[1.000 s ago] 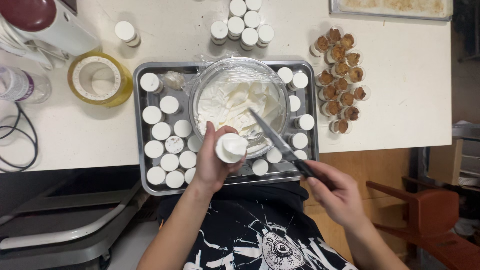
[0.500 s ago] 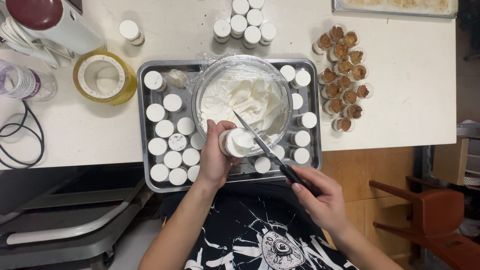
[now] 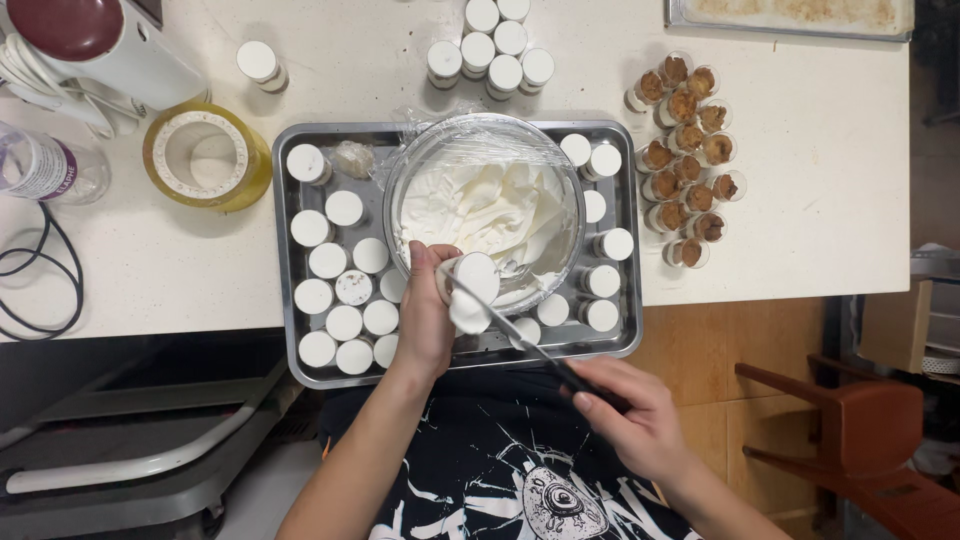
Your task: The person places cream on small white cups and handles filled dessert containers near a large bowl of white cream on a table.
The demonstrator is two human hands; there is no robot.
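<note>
My left hand holds a small clear cup topped with white cream, tilted over the near rim of a glass bowl of whipped cream. My right hand grips the dark handle of a palette knife; its blade lies across the cup's top. The bowl stands on a metal tray among several cream-filled cups.
Several cups with brown crumb filling stand to the right of the tray. More white-topped cups are behind it. A yellow-rimmed container, a mixer, a plastic bottle and a black cable are at left. A baking tray lies far right.
My left hand has moved the cup slightly right and tilted it toward the bowl. The knife blade has slid from the bowl onto the cup's top, and my right hand has dropped lower.
</note>
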